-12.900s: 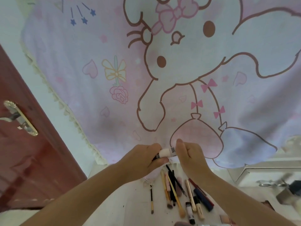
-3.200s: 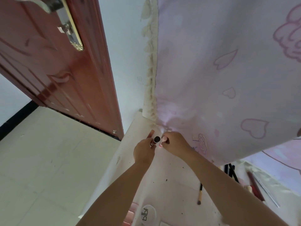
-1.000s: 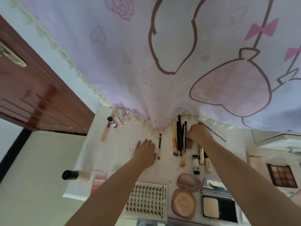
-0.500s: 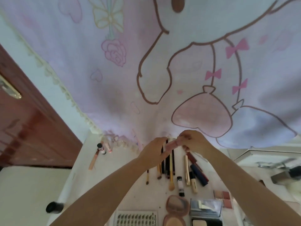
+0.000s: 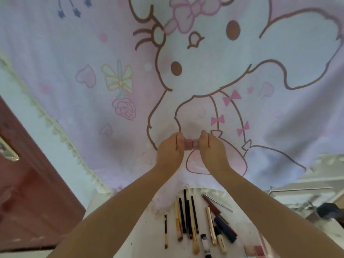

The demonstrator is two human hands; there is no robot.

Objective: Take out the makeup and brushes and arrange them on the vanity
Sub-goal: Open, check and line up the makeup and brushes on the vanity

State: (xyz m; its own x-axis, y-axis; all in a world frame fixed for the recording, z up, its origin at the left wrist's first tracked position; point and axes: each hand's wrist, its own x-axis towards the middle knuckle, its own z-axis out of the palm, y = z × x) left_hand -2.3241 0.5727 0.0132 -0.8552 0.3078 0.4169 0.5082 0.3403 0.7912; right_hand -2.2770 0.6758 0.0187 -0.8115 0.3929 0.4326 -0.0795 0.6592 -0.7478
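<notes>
Both hands, left hand [image 5: 170, 149] and right hand [image 5: 211, 149], curl fingers around a small pink tube [image 5: 190, 144] above the brushes [image 5: 186, 216].

Both hands meet in front of the hanging curtain [image 5: 186, 81], the left hand [image 5: 170, 152] and right hand [image 5: 212, 151] holding a small tube [image 5: 191, 144] between them, above the counter [image 5: 149, 233]; brushes [image 5: 186, 218] lie side by side below, a door [image 5: 28, 183] stands far left

Brushes [image 5: 186, 218] and makeup tubes [image 5: 219, 229] lie on the white vanity [image 5: 149, 237].
</notes>
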